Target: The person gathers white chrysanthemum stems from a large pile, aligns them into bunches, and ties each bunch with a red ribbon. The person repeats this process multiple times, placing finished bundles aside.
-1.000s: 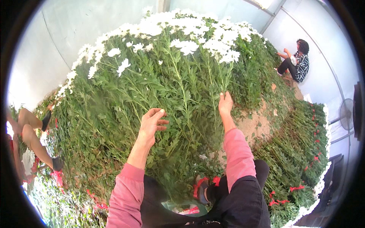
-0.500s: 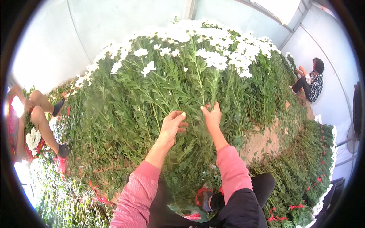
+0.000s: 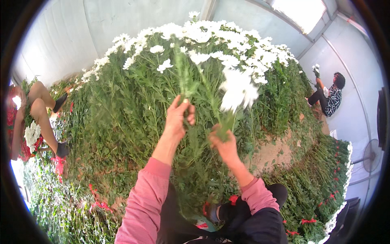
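Observation:
My left hand [image 3: 177, 117] is closed around a leafy green stem [image 3: 185, 75] that stands up from the fingers, smeared by motion. My right hand [image 3: 223, 144] grips white chrysanthemums [image 3: 239, 90] low on their stems; the blooms are blurred and tilt to the right. How many stems it holds cannot be made out. Both hands are raised over a big heap of cut chrysanthemums [image 3: 142, 93], its leafy stems pointing toward me and its white heads massed along the far side.
Bundles with red ties [image 3: 313, 175] lie at the right, more stems [image 3: 77, 207] at the lower left. One person [image 3: 38, 105] sits at the left edge; another [image 3: 333, 95] at the far right holds white flowers. A fan [image 3: 371, 155] stands by the right wall.
Both hands have closed on stems. White chrysanthemums have come up off the heap in my right hand, and a stem stands in my left. The far-right person now holds flowers up.

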### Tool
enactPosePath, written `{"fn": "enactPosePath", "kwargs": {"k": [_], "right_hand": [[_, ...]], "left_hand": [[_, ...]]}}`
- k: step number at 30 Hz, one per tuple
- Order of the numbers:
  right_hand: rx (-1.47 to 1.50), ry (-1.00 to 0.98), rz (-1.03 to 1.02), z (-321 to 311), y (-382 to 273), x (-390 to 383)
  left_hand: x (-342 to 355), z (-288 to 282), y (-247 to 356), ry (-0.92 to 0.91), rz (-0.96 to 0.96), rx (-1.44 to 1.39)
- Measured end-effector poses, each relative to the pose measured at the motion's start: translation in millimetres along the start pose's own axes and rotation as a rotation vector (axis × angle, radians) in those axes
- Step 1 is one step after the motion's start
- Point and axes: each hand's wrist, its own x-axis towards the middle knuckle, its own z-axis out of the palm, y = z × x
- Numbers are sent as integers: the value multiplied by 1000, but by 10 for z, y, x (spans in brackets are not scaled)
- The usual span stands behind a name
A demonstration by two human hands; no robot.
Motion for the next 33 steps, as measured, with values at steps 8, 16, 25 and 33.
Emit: {"fn": "enactPosePath", "kwargs": {"k": [8, 16, 25, 33], "right_hand": [[-495, 355, -57, -813, 250, 1408], [-494, 407, -90, -296, 827, 1485], [-969, 180, -380, -75, 751, 1316], [-1360, 213, -167, -1162, 1083, 1314]], "left_hand": [[-149, -119, 43, 40, -32, 191], [-162, -166, -99, 128, -9, 266], [-163, -185, 75, 273, 6, 109], [-96, -361, 59, 204, 129, 181]]}}
